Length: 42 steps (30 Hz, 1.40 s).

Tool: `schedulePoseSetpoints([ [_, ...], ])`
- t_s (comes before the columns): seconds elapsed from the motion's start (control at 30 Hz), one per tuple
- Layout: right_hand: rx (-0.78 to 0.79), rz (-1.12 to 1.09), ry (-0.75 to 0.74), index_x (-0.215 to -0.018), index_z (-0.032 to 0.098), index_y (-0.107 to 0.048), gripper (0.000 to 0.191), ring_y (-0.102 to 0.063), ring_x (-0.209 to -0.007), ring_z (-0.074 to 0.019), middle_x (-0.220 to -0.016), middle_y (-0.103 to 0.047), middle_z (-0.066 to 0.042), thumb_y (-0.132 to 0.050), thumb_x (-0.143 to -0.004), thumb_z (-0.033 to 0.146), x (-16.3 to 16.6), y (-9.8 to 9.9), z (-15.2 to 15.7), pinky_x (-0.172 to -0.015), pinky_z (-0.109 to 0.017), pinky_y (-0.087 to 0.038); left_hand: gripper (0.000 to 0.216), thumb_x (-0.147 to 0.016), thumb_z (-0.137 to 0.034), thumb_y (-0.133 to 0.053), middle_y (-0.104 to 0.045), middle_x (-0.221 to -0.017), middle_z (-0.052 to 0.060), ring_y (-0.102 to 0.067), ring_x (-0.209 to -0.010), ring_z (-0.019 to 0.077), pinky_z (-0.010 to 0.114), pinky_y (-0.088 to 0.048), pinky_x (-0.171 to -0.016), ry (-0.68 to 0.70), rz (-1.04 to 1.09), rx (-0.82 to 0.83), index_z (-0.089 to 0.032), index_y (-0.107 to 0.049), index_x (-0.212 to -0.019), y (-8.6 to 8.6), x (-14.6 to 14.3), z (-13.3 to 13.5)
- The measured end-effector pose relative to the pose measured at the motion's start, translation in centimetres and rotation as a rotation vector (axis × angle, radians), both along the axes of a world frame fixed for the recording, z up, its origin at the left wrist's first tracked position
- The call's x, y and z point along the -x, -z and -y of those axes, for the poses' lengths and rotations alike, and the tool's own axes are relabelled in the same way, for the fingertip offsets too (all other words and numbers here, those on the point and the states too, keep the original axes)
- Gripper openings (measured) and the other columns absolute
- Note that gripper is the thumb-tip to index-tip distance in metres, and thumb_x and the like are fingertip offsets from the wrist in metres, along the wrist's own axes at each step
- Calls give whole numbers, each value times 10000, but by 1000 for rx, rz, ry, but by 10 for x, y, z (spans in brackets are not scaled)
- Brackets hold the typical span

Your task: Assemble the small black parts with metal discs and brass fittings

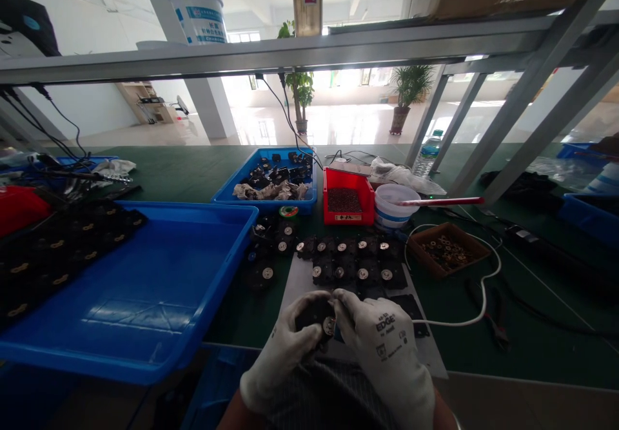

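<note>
My left hand [293,336], in a white glove, is closed around a black plastic part with a round silver disc [329,325]. My right hand [382,340], gloved too, has its thumb and fingers pinched together at the part's upper edge. What lies between those right fingertips is hidden. Just beyond both hands, similar black parts with silver discs [362,274] stand in rows on a white sheet [296,282]. More of them, such as a loose black part [261,275], lie to the left of the sheet.
A large blue tray [193,211] holding black parts is at left. Behind are a blue bin [223,193], a red bin of small screws [331,214] and a white tub [399,214]. At right are a brown box of small metal pieces [476,253], pliers [498,327] and a white cable [483,294].
</note>
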State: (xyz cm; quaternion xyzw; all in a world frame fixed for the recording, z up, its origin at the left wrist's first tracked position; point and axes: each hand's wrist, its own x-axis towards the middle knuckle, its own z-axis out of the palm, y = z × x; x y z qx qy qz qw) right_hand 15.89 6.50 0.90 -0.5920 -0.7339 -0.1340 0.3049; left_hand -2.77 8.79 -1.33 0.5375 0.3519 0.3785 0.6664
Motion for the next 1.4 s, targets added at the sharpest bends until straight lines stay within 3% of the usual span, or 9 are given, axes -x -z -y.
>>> schedulePoseSetpoints([
  [0.4, -53, 29, -7, -939, 215, -819, 520, -614, -462, -182, -557, -693, -3, -348, -1123, 338, 0, -3, 2, -587, -319, -326, 503, -880, -365, -755, -672, -1391, 109, -596, -1321, 358, 468, -531, -1084, -5, 5, 9, -222, -664, -1353, 0, 0, 0],
  [0.97, -14, 56, -24, -968, 219, -807, 423, -627, -474, -197, -586, -711, 4, -415, -1102, 304, -2, -3, 1, -585, -329, -339, 491, -891, -339, -751, -667, -1402, 125, -595, -1324, 360, 463, -533, -1074, -3, 21, 9, -216, -667, -1359, 1, 1, 0],
  [1.23, -28, 83, -20, -944, 231, -798, 434, -645, -483, -196, -580, -702, 1, -400, -1105, 297, -5, 2, 0, -573, -345, -319, 500, -838, -373, -771, -710, -1304, 125, -639, -1242, 366, 481, -534, -1061, -31, 22, 3, -194, -696, -1298, 1, -2, 0],
  [1.4, -66, 106, -8, -874, 237, -797, 475, -615, -450, -181, -539, -672, 1, -391, -1108, 313, -7, 4, 0, -557, -335, -327, 503, -847, -334, -762, -700, -1362, 121, -621, -1295, 357, 461, -500, -1107, -43, 35, -24, -200, -687, -1326, 4, -3, 0],
])
